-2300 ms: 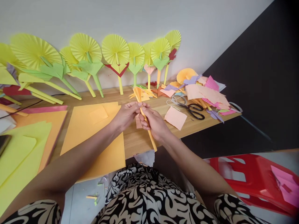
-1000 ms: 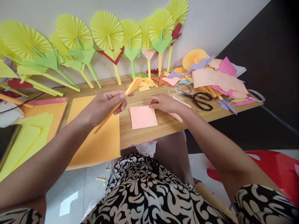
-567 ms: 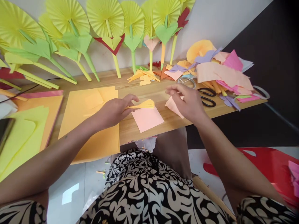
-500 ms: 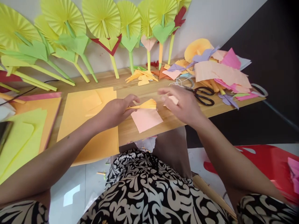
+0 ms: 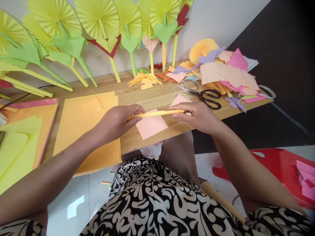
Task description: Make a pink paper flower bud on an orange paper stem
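Note:
A narrow orange pleated paper strip (image 5: 159, 113) is stretched level between my two hands, above the table. My left hand (image 5: 120, 119) is closed on its left end, thumb and fingers pinching it. At the other end my right hand (image 5: 198, 115) pinches the strip between thumb and fingers. Under the strip lies a pink paper square (image 5: 152, 126) on the wood. Another pink paper piece (image 5: 180, 99) lies just behind my right hand. Black-handled scissors (image 5: 210, 99) rest beyond that hand, beside a loop of white string (image 5: 182, 87).
Orange sheets (image 5: 86, 127) lie under my left forearm, with yellow sheets (image 5: 19, 137) farther left. Yellow paper fans (image 5: 97, 18) on rolled stems lean on the wall. A heap of paper pieces (image 5: 228, 73) sits at the right. A red chair (image 5: 268, 167) stands below the table.
My right hand has come down and taken hold of the strip's right end. The strip, fanned out at that end before, is now narrow and straight. The view has shifted slightly.

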The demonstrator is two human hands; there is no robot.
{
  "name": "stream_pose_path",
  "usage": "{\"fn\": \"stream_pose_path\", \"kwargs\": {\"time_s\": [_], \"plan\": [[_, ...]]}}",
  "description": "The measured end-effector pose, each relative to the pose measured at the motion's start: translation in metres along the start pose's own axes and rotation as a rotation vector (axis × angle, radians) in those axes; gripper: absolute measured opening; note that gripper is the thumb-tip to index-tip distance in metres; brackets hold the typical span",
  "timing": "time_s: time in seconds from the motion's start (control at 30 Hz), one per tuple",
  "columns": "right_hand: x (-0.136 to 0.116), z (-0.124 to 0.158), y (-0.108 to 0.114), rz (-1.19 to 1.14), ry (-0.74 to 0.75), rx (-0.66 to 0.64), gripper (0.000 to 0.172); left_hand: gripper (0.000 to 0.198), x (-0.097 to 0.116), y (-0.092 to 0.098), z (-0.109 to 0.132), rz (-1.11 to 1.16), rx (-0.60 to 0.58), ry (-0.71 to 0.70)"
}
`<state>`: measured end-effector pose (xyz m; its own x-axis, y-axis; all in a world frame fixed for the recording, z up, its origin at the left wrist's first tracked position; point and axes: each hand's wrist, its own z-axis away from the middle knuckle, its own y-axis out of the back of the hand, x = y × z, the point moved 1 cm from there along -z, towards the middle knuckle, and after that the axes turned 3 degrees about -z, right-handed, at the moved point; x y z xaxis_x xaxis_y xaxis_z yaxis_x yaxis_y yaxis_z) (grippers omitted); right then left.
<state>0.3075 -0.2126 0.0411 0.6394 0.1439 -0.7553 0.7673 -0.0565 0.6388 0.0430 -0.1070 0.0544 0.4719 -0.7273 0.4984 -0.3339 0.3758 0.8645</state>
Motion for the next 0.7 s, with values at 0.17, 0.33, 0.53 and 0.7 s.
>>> {"fn": "stream_pose_path", "kwargs": {"time_s": [0.17,0.33,0.53,0.7], "plan": [[0.014,0.019,-0.001,-0.204,-0.142,-0.132,0.036,0.031,0.003,-0.017,0.015,0.076,-0.090,-0.038],[0.012,0.024,-0.003,-0.425,-0.225,-0.064,0.044,0.030,0.004,-0.021,0.018,0.110,-0.058,-0.003],[-0.030,0.000,0.006,-0.119,-0.030,-0.099,0.024,0.034,0.029,-0.008,-0.004,0.201,-0.068,-0.065],[-0.057,-0.028,0.007,0.026,0.055,-0.034,0.025,0.030,0.047,0.000,-0.026,0.502,-0.120,0.026]]}}
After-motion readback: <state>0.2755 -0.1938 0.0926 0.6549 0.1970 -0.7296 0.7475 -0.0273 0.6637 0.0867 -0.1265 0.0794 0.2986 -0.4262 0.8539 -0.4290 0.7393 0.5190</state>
